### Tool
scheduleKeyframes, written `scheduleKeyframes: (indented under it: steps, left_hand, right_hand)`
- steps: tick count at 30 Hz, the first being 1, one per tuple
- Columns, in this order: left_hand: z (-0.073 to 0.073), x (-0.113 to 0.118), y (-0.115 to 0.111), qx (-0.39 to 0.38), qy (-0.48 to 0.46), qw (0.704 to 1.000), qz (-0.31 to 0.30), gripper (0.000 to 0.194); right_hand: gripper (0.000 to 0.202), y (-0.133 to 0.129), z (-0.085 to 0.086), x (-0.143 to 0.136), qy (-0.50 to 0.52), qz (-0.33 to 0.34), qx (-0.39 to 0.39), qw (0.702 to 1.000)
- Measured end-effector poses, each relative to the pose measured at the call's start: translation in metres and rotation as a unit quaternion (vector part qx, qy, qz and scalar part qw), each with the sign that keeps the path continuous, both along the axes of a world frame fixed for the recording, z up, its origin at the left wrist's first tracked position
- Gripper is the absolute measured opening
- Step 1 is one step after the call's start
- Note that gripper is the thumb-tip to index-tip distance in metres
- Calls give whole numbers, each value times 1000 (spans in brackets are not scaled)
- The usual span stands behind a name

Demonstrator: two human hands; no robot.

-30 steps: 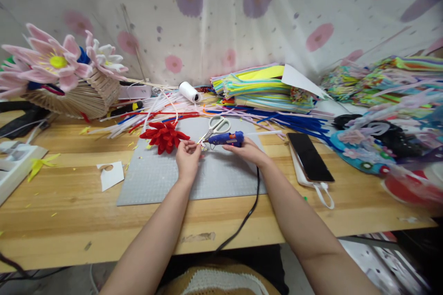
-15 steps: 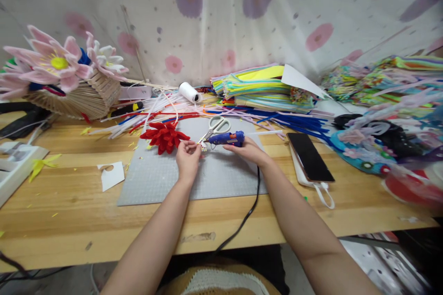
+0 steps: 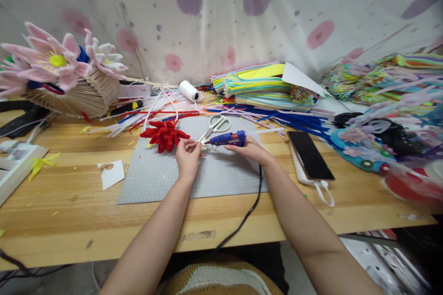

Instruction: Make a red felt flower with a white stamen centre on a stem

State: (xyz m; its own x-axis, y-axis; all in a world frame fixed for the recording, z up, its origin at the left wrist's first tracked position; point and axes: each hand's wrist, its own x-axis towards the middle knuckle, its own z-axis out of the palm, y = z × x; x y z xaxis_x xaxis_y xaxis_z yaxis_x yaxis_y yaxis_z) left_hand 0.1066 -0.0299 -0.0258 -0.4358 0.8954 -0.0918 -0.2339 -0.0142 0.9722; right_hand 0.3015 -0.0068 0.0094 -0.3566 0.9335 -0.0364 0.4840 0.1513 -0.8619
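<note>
My right hand (image 3: 249,150) is closed around a blue glue gun (image 3: 226,139), with a clear glue stick (image 3: 266,131) poking from its back end. The gun's nozzle points left, close to the fingertips of my left hand (image 3: 188,156). Those fingers are pinched together; whatever lies between them is too small to make out. Just left of that hand rests a red fuzzy flower (image 3: 164,136) on the grey cutting mat (image 3: 221,179). White-handled scissors (image 3: 220,123) lie behind the glue gun.
Bundles of coloured pipe cleaners (image 3: 256,85) and a white thread spool (image 3: 189,91) line the back. A phone (image 3: 310,154) lies at right. Pink flowers in a basket (image 3: 76,94) stand left, near a power strip (image 3: 19,166). A black cord (image 3: 247,216) hangs over the front edge.
The glue gun and my right hand have shifted very slightly to the right. My left hand keeps its pinch in almost the same spot.
</note>
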Motion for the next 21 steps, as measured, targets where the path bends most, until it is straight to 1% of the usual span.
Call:
scheduleKeyframes:
  steps: [8,13,18,21]
  left_hand:
    - [-2,0,0,8,-5,1000,1,30]
    - [-2,-1,0,6,5,1000,-2,31]
    - [-1,0,0,-1,3,1000,0,31]
    - [0,0,0,-2,0,1000,1,31]
  right_hand:
    - [37,1,-3,4,-6,12,-5,1000]
    - [41,1,-2,0,-2,1,3,1000]
    - [40,3,-5,4,-5,-6,10,1000]
    - [38,3,-5,4,-12,6,1,1000]
